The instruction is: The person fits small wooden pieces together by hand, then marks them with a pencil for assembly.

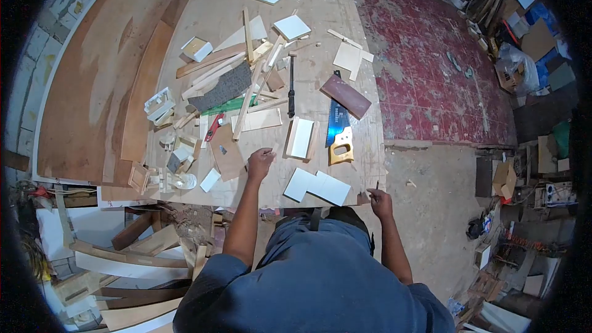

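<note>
My left hand (261, 164) is over the workbench (259, 194), fingers curled together, beside a brown board (227, 155); whatever it may hold is too small to make out. At the bench's front right edge, my right hand (380, 202) pinches a thin dark stick (377, 185) that looks like a pencil. Between the hands lie white panel pieces (330, 189), side by side. Beyond them sits a white-faced wooden block (301, 138). A handsaw (340, 135) with a yellow handle lies to its right, partly under a reddish-brown board (346, 96).
A hammer (291, 86) lies mid-bench, right of piled wood strips and a grey sanding sheet (222, 89). A red-handled cutter (214, 127) and a clear cup (185, 181) are at left. Large plywood sheets (92, 86) lean left; offcuts (132, 265) fill the floor below.
</note>
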### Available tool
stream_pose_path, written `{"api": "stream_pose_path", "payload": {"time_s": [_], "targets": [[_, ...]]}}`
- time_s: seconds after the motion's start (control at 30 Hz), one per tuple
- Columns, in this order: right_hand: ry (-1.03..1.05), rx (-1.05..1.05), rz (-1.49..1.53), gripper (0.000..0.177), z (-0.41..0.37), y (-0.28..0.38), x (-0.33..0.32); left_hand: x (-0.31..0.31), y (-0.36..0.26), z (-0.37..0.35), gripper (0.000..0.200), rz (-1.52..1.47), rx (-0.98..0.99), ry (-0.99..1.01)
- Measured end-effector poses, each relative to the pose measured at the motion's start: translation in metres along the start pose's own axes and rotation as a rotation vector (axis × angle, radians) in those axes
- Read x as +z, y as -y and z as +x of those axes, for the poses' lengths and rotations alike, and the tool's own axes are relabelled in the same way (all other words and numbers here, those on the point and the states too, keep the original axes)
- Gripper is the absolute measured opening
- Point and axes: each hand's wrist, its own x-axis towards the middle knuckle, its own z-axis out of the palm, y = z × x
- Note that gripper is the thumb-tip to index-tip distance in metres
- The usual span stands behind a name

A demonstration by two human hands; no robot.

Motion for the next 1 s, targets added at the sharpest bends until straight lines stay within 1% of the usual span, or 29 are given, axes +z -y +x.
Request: {"api": "stream_pose_path", "payload": {"time_s": [0.03,0.1,0.13,0.17,0.23,0.3,0.33,0.4,0.47,0.53,0.6,0.63,0.67,0.73,0.77,0.8,0.87,0.93,0.97,1.0], "targets": [[0.020,0.022,0.005,0.039,0.000,0.001,-0.003,0.003,-0.005,-0.004,0.032,-0.001,-0.002,0.002],[0.008,0.012,0.018,0.038,-0.001,0.004,-0.005,0.012,-0.012,-0.007,0.031,-0.076,-0.117,0.052],[-0.005,0.001,0.032,0.037,-0.001,0.005,-0.006,0.016,-0.013,-0.008,0.031,-0.078,-0.115,0.052],[-0.008,0.001,0.030,0.037,-0.002,0.005,-0.007,0.019,-0.014,-0.009,0.031,-0.046,-0.079,0.043],[0.028,0.083,0.016,0.034,-0.004,0.004,-0.009,0.028,-0.008,-0.006,0.031,-0.016,-0.040,0.034],[0.018,0.059,0.001,0.034,-0.005,0.001,-0.008,0.034,-0.007,-0.004,0.031,0.081,0.020,0.006],[0.010,0.037,-0.012,0.034,-0.007,-0.002,-0.007,0.036,-0.008,-0.004,0.031,0.081,0.022,0.010],[0.002,0.038,0.014,0.033,-0.011,-0.004,-0.007,0.039,-0.011,-0.006,0.030,0.195,0.046,-0.003],[-0.004,0.043,0.040,0.032,-0.015,-0.005,-0.008,0.043,-0.014,-0.006,0.030,0.188,0.013,0.007],[0.013,0.061,-0.042,0.030,-0.020,-0.003,-0.011,0.045,-0.015,-0.011,0.030,0.185,-0.028,0.021],[0.020,0.087,-0.034,0.032,-0.024,-0.004,-0.012,0.046,-0.013,-0.012,0.030,0.179,0.067,-0.053],[0.022,0.100,-0.024,0.033,-0.026,-0.005,-0.014,0.047,-0.010,-0.012,0.029,0.211,0.116,-0.056],[0.022,0.109,-0.026,0.033,-0.027,-0.006,-0.014,0.047,-0.007,-0.013,0.029,0.211,0.113,-0.047],[-0.001,0.078,0.066,0.032,-0.027,-0.015,-0.011,0.047,-0.008,-0.018,0.028,0.119,0.201,-0.026],[0.003,0.082,0.065,0.032,-0.028,-0.020,-0.011,0.046,-0.008,-0.022,0.029,0.123,0.191,0.031],[0.003,0.076,0.077,0.032,-0.026,-0.017,-0.011,0.047,-0.009,-0.025,0.029,0.123,0.189,0.030],[0.014,0.074,0.088,0.031,-0.024,-0.013,-0.012,0.050,-0.010,-0.038,0.029,-0.007,0.122,0.134],[0.019,0.036,0.093,0.031,-0.017,-0.010,-0.012,0.056,-0.005,-0.050,0.030,0.020,0.119,0.168],[0.038,0.049,0.122,0.030,-0.013,-0.008,-0.014,0.059,-0.004,-0.055,0.030,0.047,0.122,0.203],[0.058,0.060,0.152,0.029,-0.011,-0.007,-0.016,0.060,-0.005,-0.056,0.030,0.048,0.118,0.195]]}}
